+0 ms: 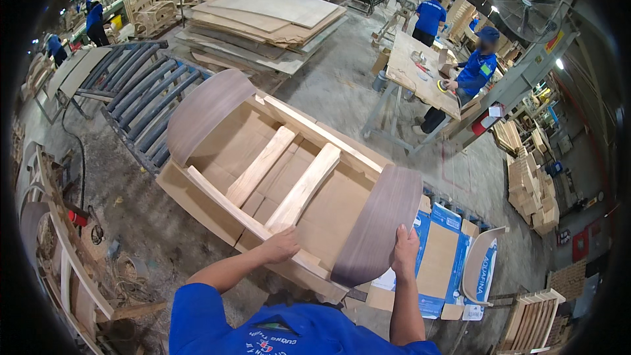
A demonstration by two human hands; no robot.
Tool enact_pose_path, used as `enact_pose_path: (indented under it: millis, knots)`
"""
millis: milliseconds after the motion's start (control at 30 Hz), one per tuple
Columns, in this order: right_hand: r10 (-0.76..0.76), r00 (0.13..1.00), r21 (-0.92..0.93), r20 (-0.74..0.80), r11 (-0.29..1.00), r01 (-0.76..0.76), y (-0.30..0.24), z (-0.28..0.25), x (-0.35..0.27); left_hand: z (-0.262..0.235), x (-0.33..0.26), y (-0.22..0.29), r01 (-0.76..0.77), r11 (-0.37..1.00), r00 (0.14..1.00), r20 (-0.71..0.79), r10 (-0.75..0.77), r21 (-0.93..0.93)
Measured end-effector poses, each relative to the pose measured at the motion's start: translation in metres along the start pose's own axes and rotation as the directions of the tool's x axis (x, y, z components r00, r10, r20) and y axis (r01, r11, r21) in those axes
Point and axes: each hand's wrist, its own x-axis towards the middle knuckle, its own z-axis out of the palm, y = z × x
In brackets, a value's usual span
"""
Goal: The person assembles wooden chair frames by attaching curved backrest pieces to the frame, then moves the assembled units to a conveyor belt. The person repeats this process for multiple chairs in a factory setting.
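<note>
Left hand (pixel 281 245) at the near rail (pixel 217 192), right hand (pixel 405 250) clamped on the right end panel (pixel 378 223).
Left fingers are curled beside the right slat (pixel 305 187) — whether they grip, I cannot tell. The wooden frame (pixel 315 133) lies on cardboard (pixel 197 204) over the roller conveyor (pixel 148 102). An uneven push could set the cardboard sliding on the rollers — and pulling only on that dark panel might strain its joint or mark its face.

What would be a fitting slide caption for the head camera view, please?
Left hand at the near rail, right hand at the dark end panel of a wooden frame.
</note>
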Motion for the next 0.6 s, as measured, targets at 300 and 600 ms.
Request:
enact_pose_path:
  millis: [300,600]
  knots:
    - [-0.053,0.997,-0.099,-0.063,0.994,0.047,0.018,-0.017,0.022,-0.001,0.028,0.002,0.068,0.997,0.974,0.213,-0.076,0.044]
    - [-0.053,0.999,-0.028,-0.001,0.998,0.053,0.014,-0.019,0.024,0.002,0.028,0.018,0.139,0.989,0.977,0.155,-0.144,0.044]
